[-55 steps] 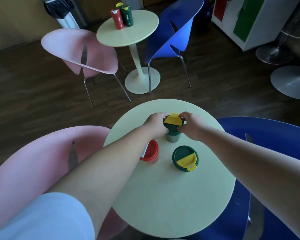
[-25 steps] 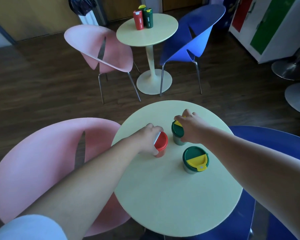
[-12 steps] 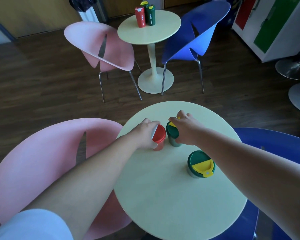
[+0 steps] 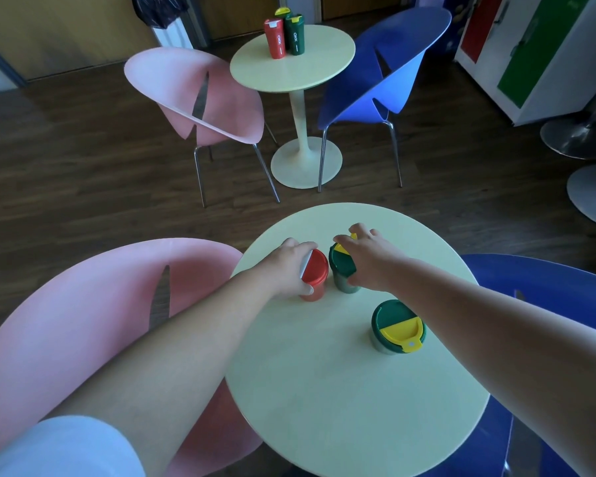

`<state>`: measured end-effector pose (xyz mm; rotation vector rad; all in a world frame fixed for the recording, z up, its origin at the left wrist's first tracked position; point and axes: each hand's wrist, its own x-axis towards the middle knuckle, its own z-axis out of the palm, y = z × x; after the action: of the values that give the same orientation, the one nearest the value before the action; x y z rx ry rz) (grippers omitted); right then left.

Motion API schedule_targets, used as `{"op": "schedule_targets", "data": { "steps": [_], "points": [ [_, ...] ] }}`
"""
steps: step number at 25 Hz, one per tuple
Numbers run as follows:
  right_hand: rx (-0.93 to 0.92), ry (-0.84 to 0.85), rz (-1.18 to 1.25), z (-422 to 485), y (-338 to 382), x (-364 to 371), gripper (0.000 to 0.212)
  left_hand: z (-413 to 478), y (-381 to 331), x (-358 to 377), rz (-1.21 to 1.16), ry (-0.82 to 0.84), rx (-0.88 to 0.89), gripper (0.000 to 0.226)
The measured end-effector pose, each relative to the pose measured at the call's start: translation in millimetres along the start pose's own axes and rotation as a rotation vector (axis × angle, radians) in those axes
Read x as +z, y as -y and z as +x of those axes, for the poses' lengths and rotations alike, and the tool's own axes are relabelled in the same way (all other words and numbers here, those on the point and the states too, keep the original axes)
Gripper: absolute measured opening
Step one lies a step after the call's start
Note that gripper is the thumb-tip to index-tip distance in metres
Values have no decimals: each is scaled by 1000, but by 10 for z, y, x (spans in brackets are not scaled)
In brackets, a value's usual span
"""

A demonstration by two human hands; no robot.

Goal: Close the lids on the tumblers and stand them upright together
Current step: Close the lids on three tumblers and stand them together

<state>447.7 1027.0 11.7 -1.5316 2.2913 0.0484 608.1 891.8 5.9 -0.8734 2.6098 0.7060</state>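
Head view: red tumbler in left hand grasp.

left hand — fingers curled, gripping | right hand — fingers curled, gripping

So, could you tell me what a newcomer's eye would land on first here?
Two bare hands meet over the near round table: the left hand grips the red tumbler, the right hand holds a green tumbler right beside it. A second green tumbler with a yellow flap stands apart, nearer the person.
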Motion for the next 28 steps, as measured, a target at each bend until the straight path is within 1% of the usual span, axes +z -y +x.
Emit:
{"op": "schedule_targets", "data": {
  "steps": [4, 9, 11, 13, 15, 16, 17, 18, 19, 21, 23, 26, 28],
  "points": [
    [48, -42, 135, -106, -67, -7, 93, -6, 3, 16, -3, -9, -8, 98],
    [178, -109, 288, -450, -115, 75, 103, 13, -21, 59, -34, -34, -8, 94],
    [258, -87, 294, -622, -120, 146, 101, 2, -46, 59, -28, -28, -7, 94],
    [315, -37, 283, -799, -124, 216, 99, -33, -82, 52, 6, -60, 4, 97],
    [340, 11, 298, -971, -124, 286, 101, -118, -175, 34, 16, -178, 99, 90],
    [343, 25, 311, -1043, -126, 319, 104, -175, -240, 30, -25, -242, 171, 83],
    [348, 28, 332, -1120, -136, 348, 106, -236, -331, 42, -84, -272, 242, 77],
    [350, 25, 357, -1187, -146, 373, 107, -303, -425, 71, -135, -255, 291, 74],
    [350, 20, 386, -1248, -158, 397, 108, -372, -524, 123, -162, -195, 320, 75],
    [348, 2, 447, -1358, -185, 432, 109, -467, -714, 294, -164, -26, 347, 84],
    [362, -33, 505, -1430, -217, 465, 109, -526, -864, 493, -145, 66, 365, 89],
    [390, -75, 577, -1472, -258, 534, 106, -570, -972, 693, -212, 64, 364, 81],
    [373, -113, 604, -1488, -264, 582, 101, -576, -980, 753, -265, 42, 336, 76]
  ]
}}
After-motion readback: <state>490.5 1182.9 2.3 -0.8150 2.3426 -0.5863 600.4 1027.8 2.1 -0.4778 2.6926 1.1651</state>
